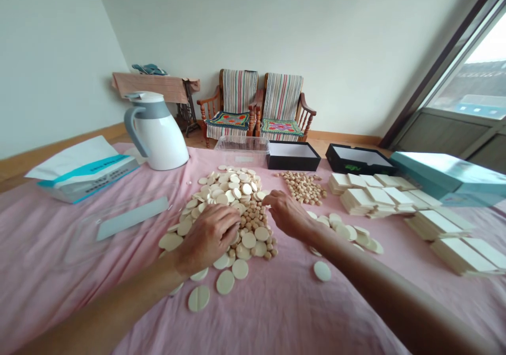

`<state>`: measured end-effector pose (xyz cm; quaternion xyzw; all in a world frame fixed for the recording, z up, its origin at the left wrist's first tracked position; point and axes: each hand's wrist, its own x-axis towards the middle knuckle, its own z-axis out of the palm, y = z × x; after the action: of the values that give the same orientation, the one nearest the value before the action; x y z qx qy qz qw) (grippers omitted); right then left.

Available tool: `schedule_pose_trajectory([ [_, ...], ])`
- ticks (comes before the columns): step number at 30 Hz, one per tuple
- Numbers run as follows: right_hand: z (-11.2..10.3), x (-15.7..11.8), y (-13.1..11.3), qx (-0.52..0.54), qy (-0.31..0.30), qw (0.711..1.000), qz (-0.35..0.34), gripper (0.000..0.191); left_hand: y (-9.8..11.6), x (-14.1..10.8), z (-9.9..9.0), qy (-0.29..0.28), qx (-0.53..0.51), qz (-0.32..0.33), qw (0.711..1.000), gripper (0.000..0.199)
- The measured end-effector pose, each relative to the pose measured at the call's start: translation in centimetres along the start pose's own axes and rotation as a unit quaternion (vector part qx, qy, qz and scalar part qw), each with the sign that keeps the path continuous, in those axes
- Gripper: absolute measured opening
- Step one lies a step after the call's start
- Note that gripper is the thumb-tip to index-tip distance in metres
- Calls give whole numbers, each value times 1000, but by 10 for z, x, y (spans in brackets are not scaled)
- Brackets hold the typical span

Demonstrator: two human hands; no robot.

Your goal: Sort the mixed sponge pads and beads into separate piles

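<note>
"Where was there room to pass?"
"Low over the near cloth (276, 318), between the left forearm (114, 294) and right forearm (375, 278)"
"And beyond?"
"The heap (247, 188) filled the middle, the jug (168, 141) rose back left, black boxes (292, 163) edged the far side, stacks (438, 220) crowded the right, and the right forearm bridged the gap beside the heap"

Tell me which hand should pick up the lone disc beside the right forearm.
Right, probably: the right hand, at the edge of the big pile, is nearer the disc; the left hand is over that pile, farther away.
</note>
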<state>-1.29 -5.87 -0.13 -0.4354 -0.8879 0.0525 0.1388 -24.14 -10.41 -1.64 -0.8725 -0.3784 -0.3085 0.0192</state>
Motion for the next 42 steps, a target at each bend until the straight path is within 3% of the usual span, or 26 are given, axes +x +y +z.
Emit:
schedule_pose_trajectory([
  [9,13,14,-3,-36,-17,999,3,20,0,-5,0,-7,6,0,1000,16],
  [14,8,12,8,-21,19,1000,5,18,-1,-5,0,-6,11,3,1000,16],
  [18,-11,8,41,-34,87,992,89,22,0,-4,-1,-8,7,-10,1000,16],
  [21,-22,4,70,-82,86,976,183,17,1,-4,-1,-13,9,-11,1000,16],
  [24,-25,1,84,-104,90,962,238,22,1,-4,-1,-14,8,-7,1000,16],
  [27,-20,2,72,-63,104,971,206,21,1,-4,0,-15,10,-6,1000,16],
  [31,-2,7,31,89,65,990,87,14,1,-3,0,-18,14,-9,1000,16],
  [34,11,7,4,126,41,991,34,13,3,-2,-2,-17,14,-10,1000,17],
  [37,15,5,-9,103,28,993,41,13,4,-1,-3,-12,14,-9,1000,17],
  [42,8,4,-4,84,-22,994,70,13,4,-2,-4,-14,9,-7,1000,17],
])
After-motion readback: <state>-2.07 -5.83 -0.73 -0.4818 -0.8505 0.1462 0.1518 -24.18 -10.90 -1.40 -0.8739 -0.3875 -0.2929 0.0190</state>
